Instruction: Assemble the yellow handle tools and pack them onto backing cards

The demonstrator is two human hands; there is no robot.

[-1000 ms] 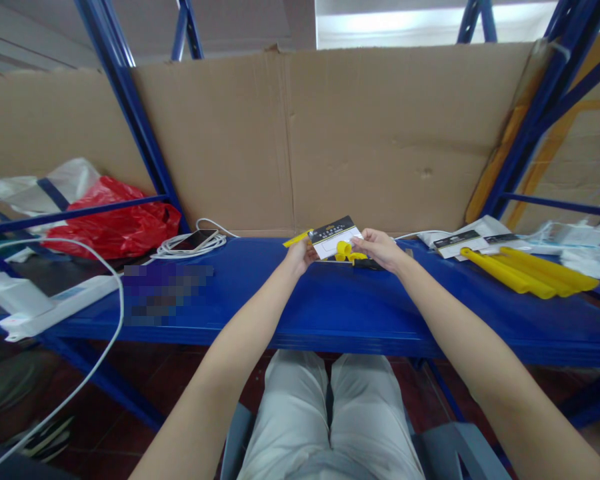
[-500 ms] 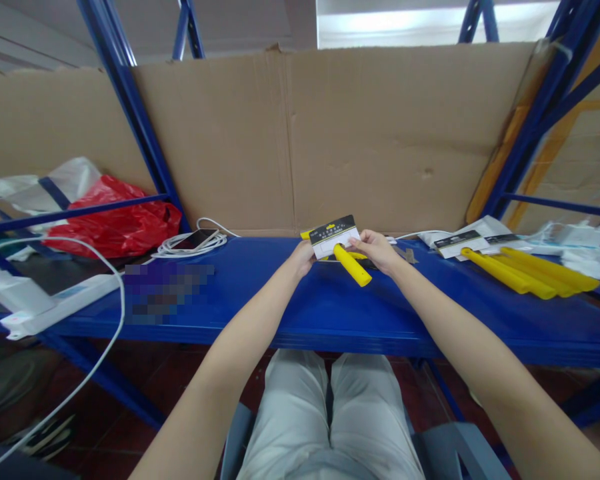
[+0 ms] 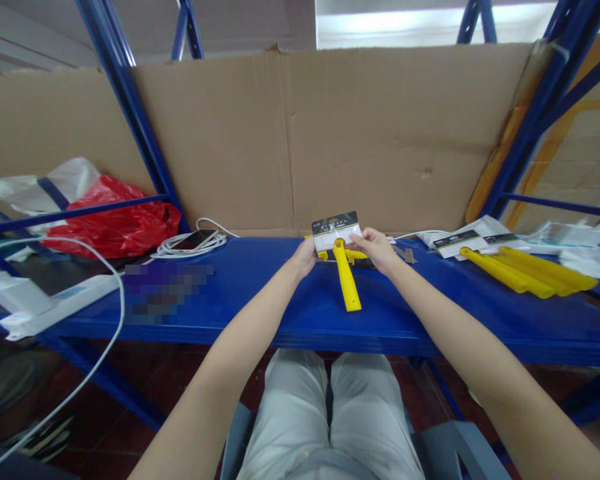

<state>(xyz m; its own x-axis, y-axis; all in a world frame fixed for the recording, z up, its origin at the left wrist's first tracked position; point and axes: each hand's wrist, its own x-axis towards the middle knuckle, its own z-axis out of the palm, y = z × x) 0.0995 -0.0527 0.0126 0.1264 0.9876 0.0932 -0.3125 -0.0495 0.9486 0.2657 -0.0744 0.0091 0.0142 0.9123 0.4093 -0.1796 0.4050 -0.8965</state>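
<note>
A black-and-white card (image 3: 335, 228) is held up over the blue table (image 3: 250, 293), between my two hands. My left hand (image 3: 306, 256) grips its left edge. At the lower right edge, my right hand (image 3: 373, 245) pinches the card with thumb and fingers. A yellow handle (image 3: 349, 280) hangs down from the front of the card, its top end against the white part. Behind the card, another yellow item with dark parts (image 3: 357, 259) lies on the table, partly hidden by the card and hands.
Several yellow handles (image 3: 545, 272) with cards (image 3: 459, 243) lie at the right. To the left are a red bag (image 3: 117, 213), a coiled white cable (image 3: 190, 245), a phone and a white power strip (image 3: 63, 305). Cardboard (image 3: 370, 133) stands behind the table.
The yellow handle has swung from slanting right to hanging nearly straight down. The card has tilted closer to level, and both hands have stayed about in place.
</note>
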